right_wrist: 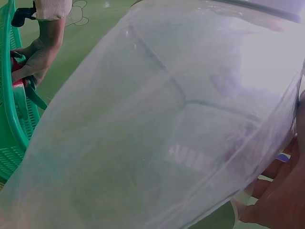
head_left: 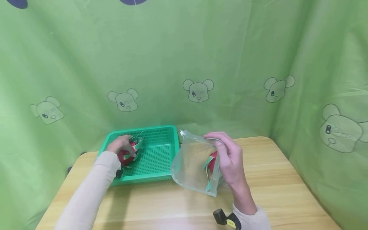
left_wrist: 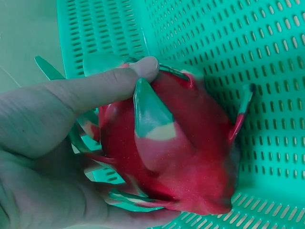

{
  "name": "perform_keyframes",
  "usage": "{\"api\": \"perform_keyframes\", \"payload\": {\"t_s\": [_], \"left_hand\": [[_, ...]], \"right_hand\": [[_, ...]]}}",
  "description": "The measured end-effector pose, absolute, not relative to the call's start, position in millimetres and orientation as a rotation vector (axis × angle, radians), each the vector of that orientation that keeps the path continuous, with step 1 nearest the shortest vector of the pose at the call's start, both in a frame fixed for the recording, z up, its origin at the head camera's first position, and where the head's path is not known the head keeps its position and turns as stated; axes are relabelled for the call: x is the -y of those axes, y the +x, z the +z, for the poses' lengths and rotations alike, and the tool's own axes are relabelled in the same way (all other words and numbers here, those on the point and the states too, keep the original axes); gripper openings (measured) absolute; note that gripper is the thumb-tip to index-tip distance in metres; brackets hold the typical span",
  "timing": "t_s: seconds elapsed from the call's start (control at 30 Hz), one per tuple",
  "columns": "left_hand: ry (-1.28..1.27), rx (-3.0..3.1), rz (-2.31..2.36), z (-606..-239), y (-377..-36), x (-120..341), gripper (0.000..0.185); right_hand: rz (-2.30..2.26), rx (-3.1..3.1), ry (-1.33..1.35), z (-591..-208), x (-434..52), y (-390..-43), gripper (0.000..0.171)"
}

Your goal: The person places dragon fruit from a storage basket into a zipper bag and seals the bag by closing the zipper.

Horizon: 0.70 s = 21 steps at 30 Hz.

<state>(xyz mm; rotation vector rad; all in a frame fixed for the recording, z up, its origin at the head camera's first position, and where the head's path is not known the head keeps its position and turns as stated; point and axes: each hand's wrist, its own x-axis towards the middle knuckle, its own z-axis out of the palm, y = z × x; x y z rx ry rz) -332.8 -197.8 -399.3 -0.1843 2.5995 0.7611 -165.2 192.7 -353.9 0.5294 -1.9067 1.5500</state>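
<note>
We found no readable writing anywhere; the green curtain [head_left: 184, 48] behind the table [head_left: 287, 179] carried only printed bear faces, and a small yellow patch on the black device [head_left: 227, 219] at the right wrist was too small to read. The left hand [head_left: 120, 145] lay inside the green basket [head_left: 161, 131] at the table's back left, its fingers [left_wrist: 109, 83] curled round a red dragon fruit [left_wrist: 186, 152] with green-tipped scales; from the head view the hand covered much of that fruit, and the wrist view cut off its lower edge. The right hand [head_left: 230, 159] held a clear plastic bag [head_left: 189, 163] just right of the basket, its fingers bent and pinching the bag at its upper rim. A second dragon fruit [head_left: 212, 161] showed through the bag as a red and green shape, mostly hidden behind the palm. In the right wrist view the bag's cloudy film filled nearly the whole picture, so we could not make out its contents there, and only fingertips [right_wrist: 276, 167] showed at the lower right.
</note>
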Motion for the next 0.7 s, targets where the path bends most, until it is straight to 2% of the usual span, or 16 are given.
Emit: {"api": "perform_keyframes", "payload": {"t_s": [0.17, 0.4, 0.57, 0.7], "left_hand": [[-0.184, -2.590, 0.733, -399.4, -335.4, 202.3, 0.106], [-0.236, -2.571, 0.716, -399.4, -335.9, 200.9, 0.078], [-0.180, -2.611, 0.699, -399.5, -334.1, 202.8, 0.084], [-0.188, -2.578, 0.804, -398.9, -332.8, 205.5, 0.076]], "right_hand": [[1.542, 1.902, 0.529, -354.4, -191.8, -165.5, 0.036], [1.545, 1.907, 0.522, -355.7, -193.1, -164.7, 0.036], [1.542, 1.911, 0.514, -355.9, -194.9, -164.1, 0.035], [1.540, 1.917, 0.516, -354.9, -195.7, -164.3, 0.035]]}}
